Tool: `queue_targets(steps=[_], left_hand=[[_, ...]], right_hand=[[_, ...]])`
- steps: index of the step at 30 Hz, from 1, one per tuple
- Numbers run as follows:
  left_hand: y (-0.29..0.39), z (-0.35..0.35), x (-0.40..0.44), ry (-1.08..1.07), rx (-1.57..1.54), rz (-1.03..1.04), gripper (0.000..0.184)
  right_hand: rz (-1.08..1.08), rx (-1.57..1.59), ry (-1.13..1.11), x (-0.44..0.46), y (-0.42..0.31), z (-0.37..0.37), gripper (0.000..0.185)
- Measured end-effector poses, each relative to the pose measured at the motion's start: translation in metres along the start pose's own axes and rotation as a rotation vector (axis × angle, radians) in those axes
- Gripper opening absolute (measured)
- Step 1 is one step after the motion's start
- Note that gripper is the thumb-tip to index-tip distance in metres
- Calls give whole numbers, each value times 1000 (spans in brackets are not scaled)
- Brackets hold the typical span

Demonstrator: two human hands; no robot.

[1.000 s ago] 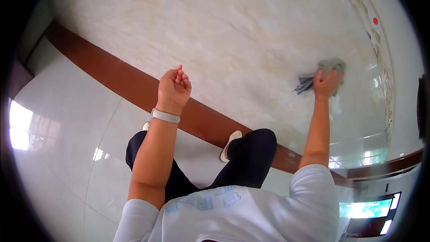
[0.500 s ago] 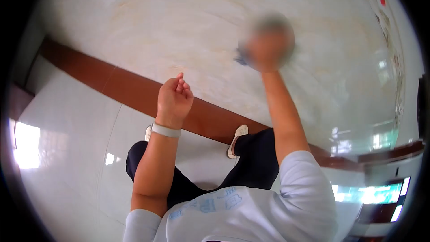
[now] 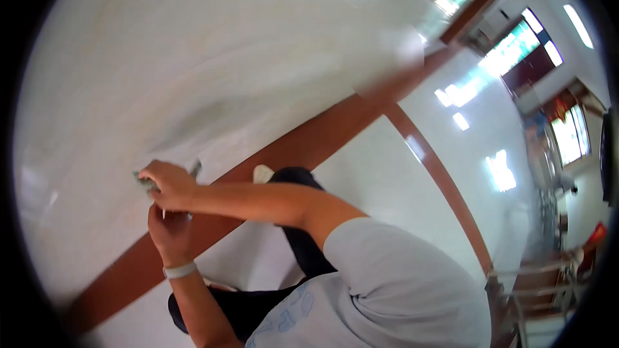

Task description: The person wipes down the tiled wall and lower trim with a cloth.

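Observation:
My right hand [image 3: 169, 183] is closed around a crumpled grey-green cloth [image 3: 147, 182], whose ends stick out on both sides of the fingers. Just below it and touching it is my left hand [image 3: 171, 235], with a pale band [image 3: 180, 270] round the wrist. The left fingers are curled and partly hidden behind the right hand. A small white sliver [image 3: 164, 214] shows between the two hands; its kind is too small to tell.
A glossy pale marbled surface [image 3: 213, 45] spreads ahead, bordered by a brown strip [image 3: 322, 132]. My shoe [image 3: 262, 173] stands at the strip's edge. White tiles [image 3: 374, 180] lie to the right. Metal railings [image 3: 541, 293] are at lower right, with bright windows [image 3: 516, 48] beyond.
My right hand has swung from the upper right to the left and now meets my left hand. The left hand has moved lower left. The view has turned, bringing the room at right into sight.

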State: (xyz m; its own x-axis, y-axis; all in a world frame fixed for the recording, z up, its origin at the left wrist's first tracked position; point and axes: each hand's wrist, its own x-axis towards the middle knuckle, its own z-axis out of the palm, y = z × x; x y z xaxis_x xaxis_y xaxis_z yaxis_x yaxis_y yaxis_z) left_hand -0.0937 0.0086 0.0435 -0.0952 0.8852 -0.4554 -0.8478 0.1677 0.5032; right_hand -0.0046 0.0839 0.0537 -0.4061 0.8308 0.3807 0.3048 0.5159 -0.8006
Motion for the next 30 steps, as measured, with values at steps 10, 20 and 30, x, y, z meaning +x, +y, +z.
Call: queue_targets(steps=[10,20,30], left_hand=[[32,21,-17,-345,155,-52,43],[116,109,-11,186,686,1204,47],[32,252,61,-63,1857,1676,62]], right_hand=[[265,98,-176,1,-98,-84,25],[-33,205,-121,-9,-139,-96,17],[205,637,29,18,-125,-186,21]])
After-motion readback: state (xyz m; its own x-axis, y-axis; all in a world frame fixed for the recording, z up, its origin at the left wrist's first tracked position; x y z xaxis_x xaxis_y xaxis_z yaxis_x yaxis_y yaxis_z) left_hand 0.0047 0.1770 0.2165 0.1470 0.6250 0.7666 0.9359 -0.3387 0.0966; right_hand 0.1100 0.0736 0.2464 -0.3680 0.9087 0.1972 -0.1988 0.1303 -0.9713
